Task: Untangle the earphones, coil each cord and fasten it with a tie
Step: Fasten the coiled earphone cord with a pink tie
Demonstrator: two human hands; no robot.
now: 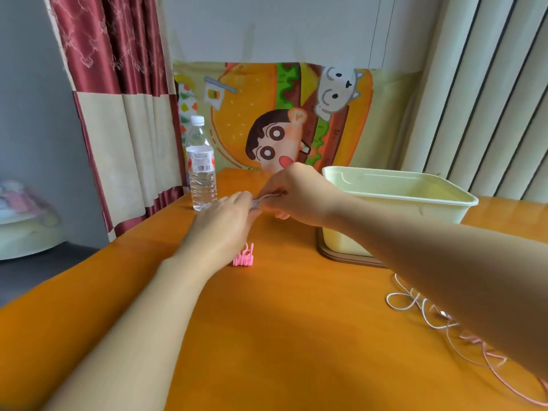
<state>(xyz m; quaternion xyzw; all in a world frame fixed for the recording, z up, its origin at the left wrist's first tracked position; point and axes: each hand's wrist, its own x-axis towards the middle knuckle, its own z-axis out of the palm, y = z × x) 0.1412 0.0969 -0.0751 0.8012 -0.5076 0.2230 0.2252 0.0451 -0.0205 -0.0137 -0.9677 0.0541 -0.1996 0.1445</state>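
Far left, a red and cream curtain (pixel 118 114) hanging beside an orange table (pixel 267 336). Next along, a clear water bottle (pixel 202 170) upright near the table's far edge. At centre, left hand (pixel 225 223) stretched forward, back uppermost, fingertips against a small bundle of white cord (pixel 258 201), held above the table; the grip itself hidden, so impossible to tell whether pinching or merely touching. Just below that hand, pink ties (pixel 243 258) in a cluster on the table. Right hand (pixel 296 194) meeting the left, fingers curled and pinching the same bundle from the other side. Behind both, a cartoon cloth (pixel 272 120) against the wall. Further right, a pale yellow tub (pixel 394 203) standing on the table. At the near right edge, loose cords (pixel 415 304), white and pink, sprawled in tangled loops, partly covered by the right forearm.
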